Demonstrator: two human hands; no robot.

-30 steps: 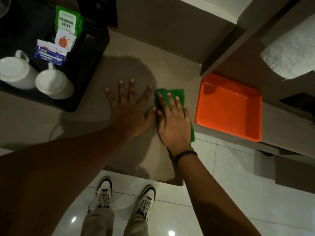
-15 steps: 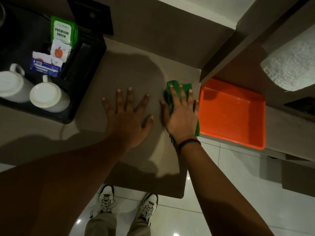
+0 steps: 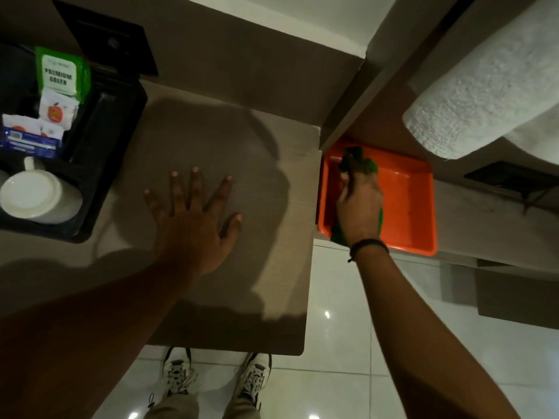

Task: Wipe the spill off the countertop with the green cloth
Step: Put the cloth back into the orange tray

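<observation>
- So, the right hand [image 3: 360,204] is bunched around the green cloth [image 3: 367,165], fingers curled over it, and both sit over the left half of the orange tray [image 3: 414,207]. Green pokes out past the fingertips and again near the wrist, over the tray's front edge.
- Black band [image 3: 367,246] on that wrist.
- Left of the tray, across a small gap, the left hand [image 3: 193,219] lies flat on the countertop [image 3: 281,267], fingers spread wide, holding nothing.
- Can't make out any spill on the counter, lighting's too dim.
- Far left from the tray, a black tray [image 3: 115,164] holds a white cup [image 3: 39,195] and tea sachets [image 3: 62,71].
- Up right of the orange tray there's a rolled white towel [image 3: 484,86].
</observation>
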